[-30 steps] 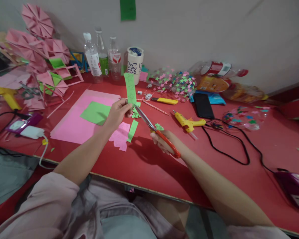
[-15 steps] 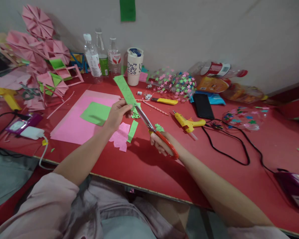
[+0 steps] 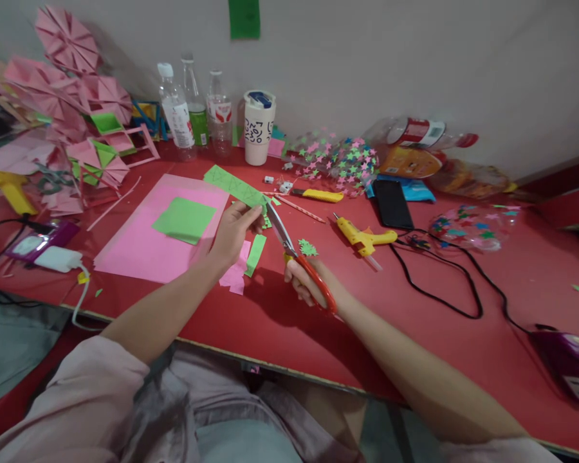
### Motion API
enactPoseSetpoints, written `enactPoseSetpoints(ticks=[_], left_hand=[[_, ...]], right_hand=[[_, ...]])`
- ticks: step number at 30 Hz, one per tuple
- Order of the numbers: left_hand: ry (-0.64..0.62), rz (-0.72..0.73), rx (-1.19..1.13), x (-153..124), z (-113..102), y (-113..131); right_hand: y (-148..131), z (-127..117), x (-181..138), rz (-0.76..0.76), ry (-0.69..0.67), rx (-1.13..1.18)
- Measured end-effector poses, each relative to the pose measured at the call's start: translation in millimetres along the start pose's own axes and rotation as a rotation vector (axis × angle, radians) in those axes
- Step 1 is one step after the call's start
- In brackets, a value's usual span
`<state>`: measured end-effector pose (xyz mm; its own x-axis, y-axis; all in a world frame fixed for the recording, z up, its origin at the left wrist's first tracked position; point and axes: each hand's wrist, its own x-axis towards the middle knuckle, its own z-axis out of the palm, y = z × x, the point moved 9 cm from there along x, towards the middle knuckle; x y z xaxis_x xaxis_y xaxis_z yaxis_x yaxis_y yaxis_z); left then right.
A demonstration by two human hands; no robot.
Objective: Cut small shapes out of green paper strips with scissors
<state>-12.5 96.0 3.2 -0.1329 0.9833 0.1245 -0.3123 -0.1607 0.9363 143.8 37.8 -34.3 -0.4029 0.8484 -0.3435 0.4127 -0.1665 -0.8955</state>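
Note:
My left hand (image 3: 234, 230) pinches one end of a green paper strip (image 3: 232, 185) that now lies almost level, pointing up and left over the pink sheet (image 3: 139, 241). My right hand (image 3: 305, 283) grips red-handled scissors (image 3: 294, 254), whose blades meet the strip's end beside my left fingers. Small green offcuts (image 3: 307, 247) and a short green strip (image 3: 255, 254) lie on the red table (image 3: 280, 321) under the scissors. A pink cut piece (image 3: 236, 273) sits below my left hand.
A green square (image 3: 184, 219) rests on the pink sheet. A yellow glue gun (image 3: 364, 236), yellow utility knife (image 3: 318, 195), black phone (image 3: 392, 203) and black cable (image 3: 444, 296) lie to the right. Bottles (image 3: 176, 116), a white cup (image 3: 258, 127), paper stars (image 3: 338, 157) and pink folded paper shapes (image 3: 62, 83) line the back.
The green strip has swung from upright to nearly level, tipping leftwards. Both hands have shifted slightly down and towards me, with the scissors still at the strip's end.

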Motion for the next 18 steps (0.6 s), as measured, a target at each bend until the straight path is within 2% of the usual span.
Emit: enactPoseSetpoints(ticks=[10, 18], left_hand=[[-0.001, -0.032, -0.029, -1.5, 2.4, -5.4], [-0.011, -0.04, -0.038, -2.0, 4.1, -6.7]], right_hand=[[-6.8, 2.6, -7.1, 0.014, 0.033, 0.017], [-1.8, 1.4, -4.2, 0.003, 0.075, 0.012]])
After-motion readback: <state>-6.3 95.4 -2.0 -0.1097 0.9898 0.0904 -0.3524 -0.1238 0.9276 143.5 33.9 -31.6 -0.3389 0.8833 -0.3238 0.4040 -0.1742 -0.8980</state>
